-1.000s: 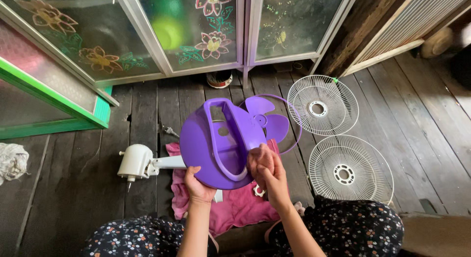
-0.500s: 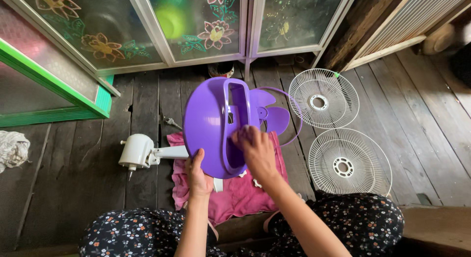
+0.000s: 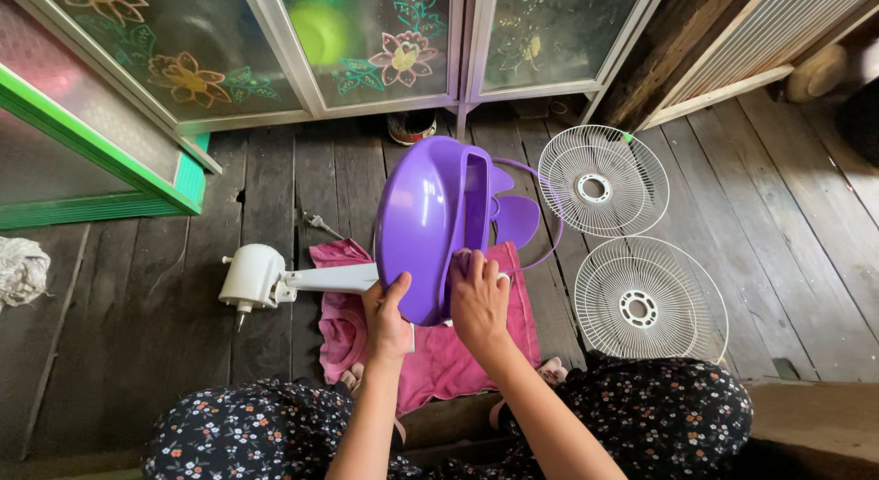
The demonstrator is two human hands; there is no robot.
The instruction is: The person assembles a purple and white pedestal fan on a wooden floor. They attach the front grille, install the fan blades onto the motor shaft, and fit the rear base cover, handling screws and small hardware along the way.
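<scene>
Your left hand [image 3: 386,317] grips the purple fan base [image 3: 428,225] by its lower rim, tilted above the pink cloth [image 3: 439,352]. Your right hand [image 3: 476,301] presses its inner edge, fingers prob. curled around it.

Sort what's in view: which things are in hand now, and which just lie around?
In hand: purple fan base, gripped by left hand and right hand.
Lying about: two white grilles, purple blade, white motor housing, pink cloth.
</scene>
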